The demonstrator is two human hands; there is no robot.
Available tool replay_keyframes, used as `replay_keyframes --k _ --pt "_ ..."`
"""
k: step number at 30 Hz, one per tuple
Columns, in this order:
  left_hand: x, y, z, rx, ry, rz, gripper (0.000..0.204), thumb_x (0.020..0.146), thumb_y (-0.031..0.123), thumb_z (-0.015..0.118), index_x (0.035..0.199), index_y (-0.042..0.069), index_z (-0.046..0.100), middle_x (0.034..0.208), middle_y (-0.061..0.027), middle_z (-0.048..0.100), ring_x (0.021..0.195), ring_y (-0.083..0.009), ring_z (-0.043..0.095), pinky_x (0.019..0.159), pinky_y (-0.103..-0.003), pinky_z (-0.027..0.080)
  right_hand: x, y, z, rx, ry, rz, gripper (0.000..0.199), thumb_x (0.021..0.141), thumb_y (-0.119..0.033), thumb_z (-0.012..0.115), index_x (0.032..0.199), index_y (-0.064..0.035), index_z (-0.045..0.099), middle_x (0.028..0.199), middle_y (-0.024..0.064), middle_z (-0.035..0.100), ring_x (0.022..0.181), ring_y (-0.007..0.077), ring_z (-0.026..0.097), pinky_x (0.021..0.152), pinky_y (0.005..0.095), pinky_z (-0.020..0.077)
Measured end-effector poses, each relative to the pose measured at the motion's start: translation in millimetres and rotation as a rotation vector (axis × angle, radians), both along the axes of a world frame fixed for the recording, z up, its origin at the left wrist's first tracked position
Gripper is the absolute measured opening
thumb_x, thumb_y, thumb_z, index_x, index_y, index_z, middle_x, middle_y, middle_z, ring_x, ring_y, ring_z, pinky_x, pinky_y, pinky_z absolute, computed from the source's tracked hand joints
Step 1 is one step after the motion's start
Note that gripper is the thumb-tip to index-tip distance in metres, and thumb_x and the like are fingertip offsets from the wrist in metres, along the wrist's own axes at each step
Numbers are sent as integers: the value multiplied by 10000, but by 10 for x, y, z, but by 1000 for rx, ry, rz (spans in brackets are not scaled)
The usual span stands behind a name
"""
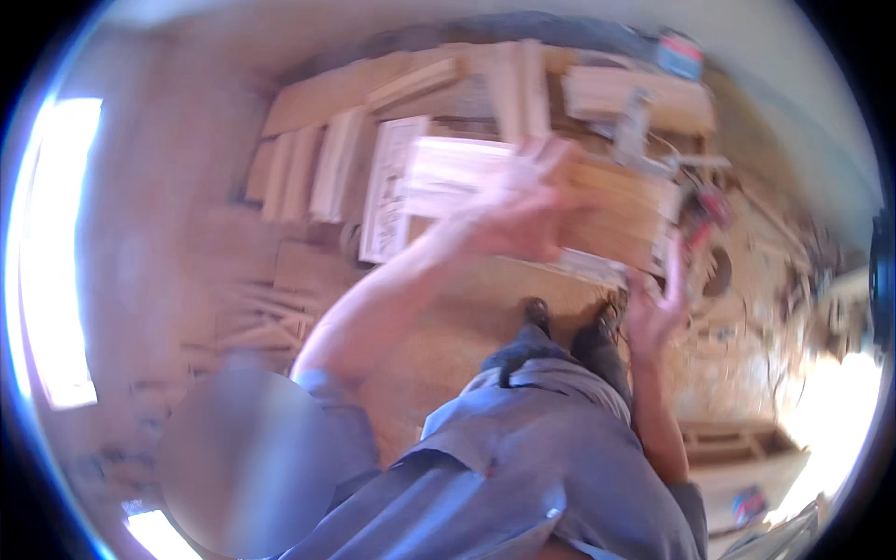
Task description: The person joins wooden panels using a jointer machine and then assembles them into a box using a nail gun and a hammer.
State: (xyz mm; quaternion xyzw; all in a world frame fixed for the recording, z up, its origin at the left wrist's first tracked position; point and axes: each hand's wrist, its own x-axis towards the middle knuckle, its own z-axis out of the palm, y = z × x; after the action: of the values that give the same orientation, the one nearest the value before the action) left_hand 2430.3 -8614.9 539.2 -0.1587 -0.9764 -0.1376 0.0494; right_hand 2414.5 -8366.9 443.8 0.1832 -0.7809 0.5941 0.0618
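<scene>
Glaring white light fills a tall window (pixel 67 252) on the left, and another bright patch (pixel 837 411) glows at lower right beside a wooden box (pixel 737 471); wood strips (pixel 266 322) litter the brown floor (pixel 457 331); a pale wall (pixel 812 103) runs along the upper right

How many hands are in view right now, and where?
2: the left hand is over the left part of the brown wooden panel, blurred; the right hand is by the panel's near right corner. No others show.
</scene>
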Motion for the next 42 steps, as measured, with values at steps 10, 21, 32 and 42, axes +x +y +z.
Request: replay_keyframes --k 10,21,32,42 --pt "277 -90 -117 64 145 96 641 505 266 813 1143 222 780 1195 -173 548 1150 -346 481 997 -450 400 27 -28 61 -22 -160 73 711 924 -154 777 1508 53 428 1385 153 594 1164 222 615 1011 336 483" --pt "292 -75 -27 6 88 79 595 587 238 781 1182 223 762 1220 -169 569 1191 -343 487 1016 -464 403 61 -116 72 -401 -461 36 684 880 -73 773 1468 44 445 1365 139 582 1229 227 561 1094 368 389" --pt "-118 404 -247 231 63 32 876 583 295 873 1397 133 593 1434 -205 462 1296 -406 442 1146 -500 346 86 -120 -130 -259 -385 74 724 927 -270 777 1500 13 437 1300 114 624 1213 191 582 1045 349 458" --pt "-352 671 -135 213 18 -22 959 563 280 896 1437 108 540 1475 -143 469 1310 -372 450 1136 -483 356 -273 421 -846 -478 -699 -20 344 941 -180 697 1230 7 707 1082 60 717 991 130 632 914 288 477"
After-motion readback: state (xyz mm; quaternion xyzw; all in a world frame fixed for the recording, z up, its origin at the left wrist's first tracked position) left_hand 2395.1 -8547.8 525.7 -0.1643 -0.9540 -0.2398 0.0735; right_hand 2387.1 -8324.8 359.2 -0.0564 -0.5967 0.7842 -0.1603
